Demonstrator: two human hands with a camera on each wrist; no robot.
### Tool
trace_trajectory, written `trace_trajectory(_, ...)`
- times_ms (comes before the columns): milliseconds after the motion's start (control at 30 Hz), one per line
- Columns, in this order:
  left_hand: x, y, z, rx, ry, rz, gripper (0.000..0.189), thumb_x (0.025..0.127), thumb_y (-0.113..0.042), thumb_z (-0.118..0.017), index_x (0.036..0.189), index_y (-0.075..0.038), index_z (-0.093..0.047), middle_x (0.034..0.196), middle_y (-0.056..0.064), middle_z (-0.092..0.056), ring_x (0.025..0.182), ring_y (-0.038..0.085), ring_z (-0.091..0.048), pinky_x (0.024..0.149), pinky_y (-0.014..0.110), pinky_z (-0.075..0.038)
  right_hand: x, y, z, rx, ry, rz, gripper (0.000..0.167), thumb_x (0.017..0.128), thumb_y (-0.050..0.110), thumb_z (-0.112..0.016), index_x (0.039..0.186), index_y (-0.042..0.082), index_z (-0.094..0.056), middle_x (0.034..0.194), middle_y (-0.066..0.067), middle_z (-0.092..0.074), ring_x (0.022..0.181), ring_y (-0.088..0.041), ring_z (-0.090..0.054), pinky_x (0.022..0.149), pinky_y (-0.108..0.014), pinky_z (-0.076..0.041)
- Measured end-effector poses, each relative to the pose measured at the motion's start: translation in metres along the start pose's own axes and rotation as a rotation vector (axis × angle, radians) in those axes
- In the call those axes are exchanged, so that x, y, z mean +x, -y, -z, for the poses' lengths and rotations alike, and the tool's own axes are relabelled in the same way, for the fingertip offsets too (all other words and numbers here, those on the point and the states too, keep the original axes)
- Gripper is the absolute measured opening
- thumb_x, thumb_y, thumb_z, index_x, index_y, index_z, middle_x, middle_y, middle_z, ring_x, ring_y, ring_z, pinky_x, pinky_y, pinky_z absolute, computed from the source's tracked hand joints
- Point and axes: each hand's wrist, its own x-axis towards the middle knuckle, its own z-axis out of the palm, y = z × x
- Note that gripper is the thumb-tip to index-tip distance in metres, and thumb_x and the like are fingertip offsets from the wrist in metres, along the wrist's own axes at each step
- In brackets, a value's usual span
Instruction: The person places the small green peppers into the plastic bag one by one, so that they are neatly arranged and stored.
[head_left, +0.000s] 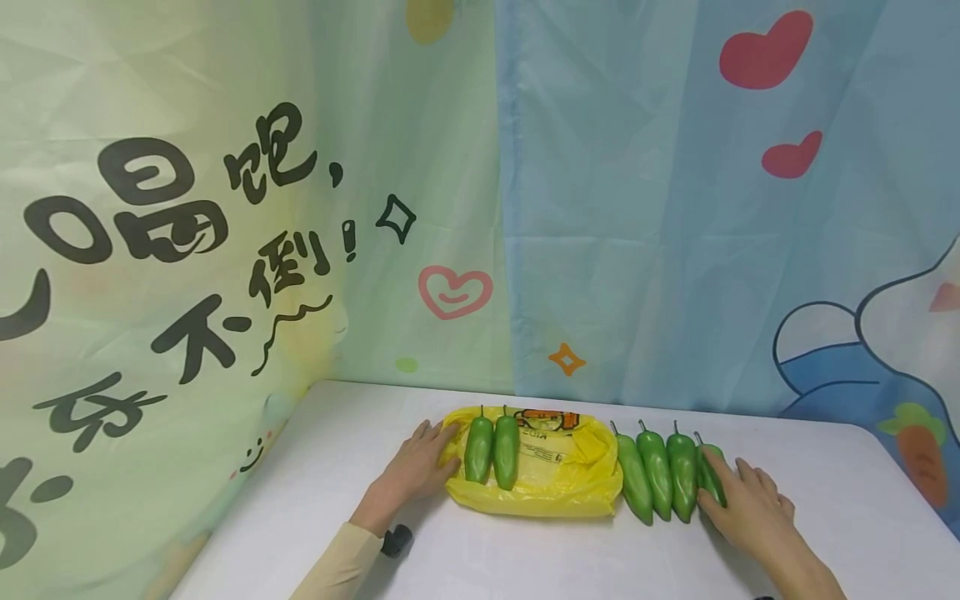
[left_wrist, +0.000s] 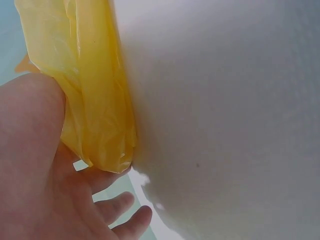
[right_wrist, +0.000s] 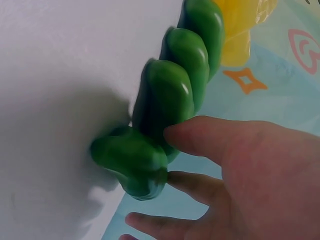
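A yellow plastic bag (head_left: 536,502) with its rim rolled open lies on the white table. Inside, at its left, two green peppers (head_left: 506,454) lie side by side. My left hand (head_left: 422,463) holds the bag's left edge between thumb and forefinger, the other fingers spread in the left wrist view. Right of the bag, several green peppers (head_left: 657,471) lie in a row, stems away from me. At the row's right end, my right hand (head_left: 750,510) has its thumb and forefinger about the last pepper (right_wrist: 135,162), which lies askew against its neighbour in the right wrist view.
The white table (head_left: 322,492) runs back to a printed cloth backdrop (head_left: 600,208) with hearts and lettering. Another cloth wall (head_left: 150,333) stands along the left side. A small black object (head_left: 397,540) shows beside my left wrist.
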Motion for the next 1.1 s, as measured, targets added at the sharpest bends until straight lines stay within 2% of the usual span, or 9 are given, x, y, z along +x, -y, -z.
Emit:
trace_trajectory(233, 0.0, -0.001, 0.0, 0.003, -0.002, -0.004, 0.058, 0.1, -0.033, -0.056, 0.153, -0.012, -0.042, 0.157, 0.022, -0.041, 0.148, 0.047, -0.029, 0.119, 0.062, -0.031, 0.004, -0.004, -0.006, -0.004, 0.013, -0.008, 0.068, 0.096, 0.031, -0.06, 0.149, 0.0, -0.032, 0.138, -0.053, -0.031, 0.123, -0.075, -0.03, 0.092, -0.086, -0.033)
trace_trajectory(333, 0.0, -0.001, 0.0, 0.005, -0.001, -0.003, 0.058, 0.1, -0.033, -0.056, 0.153, -0.012, -0.042, 0.157, 0.021, -0.041, 0.148, 0.047, -0.029, 0.119, 0.062, -0.031, 0.004, -0.004, -0.006, -0.005, 0.007, 0.005, 0.068, 0.095, 0.028, -0.061, 0.149, -0.001, -0.032, 0.134, -0.051, -0.038, 0.121, -0.073, -0.034, 0.09, -0.085, -0.036)
trace_trajectory(500, 0.0, -0.001, -0.001, 0.004, 0.003, 0.005, 0.058, 0.1, -0.034, -0.056, 0.153, -0.013, -0.042, 0.157, 0.021, -0.041, 0.148, 0.047, -0.029, 0.119, 0.062, -0.031, 0.003, -0.004, -0.008, 0.003, -0.033, 0.047, 0.068, 0.093, 0.021, -0.063, 0.15, -0.003, -0.033, 0.125, -0.047, -0.049, 0.115, -0.071, -0.043, 0.083, -0.084, -0.041)
trace_trajectory(867, 0.0, 0.0, 0.0, 0.007, 0.0, 0.001, 0.058, 0.1, -0.033, -0.056, 0.153, -0.012, -0.042, 0.157, 0.021, -0.041, 0.148, 0.047, -0.03, 0.12, 0.061, -0.031, 0.005, -0.003, -0.013, 0.021, -0.098, 0.065, 0.069, 0.091, 0.018, -0.066, 0.149, -0.003, -0.034, 0.118, -0.046, -0.053, 0.108, -0.067, -0.051, 0.078, -0.079, -0.046)
trace_trajectory(1100, 0.0, -0.001, 0.0, 0.008, -0.002, 0.0, 0.058, 0.1, -0.033, -0.056, 0.152, -0.012, -0.043, 0.157, 0.021, -0.042, 0.148, 0.047, -0.03, 0.12, 0.061, -0.031, 0.005, -0.005, -0.015, 0.041, -0.153, 0.095, 0.067, 0.09, 0.02, -0.068, 0.146, -0.005, -0.04, 0.11, -0.045, -0.055, 0.099, -0.063, -0.056, 0.07, -0.073, -0.051)
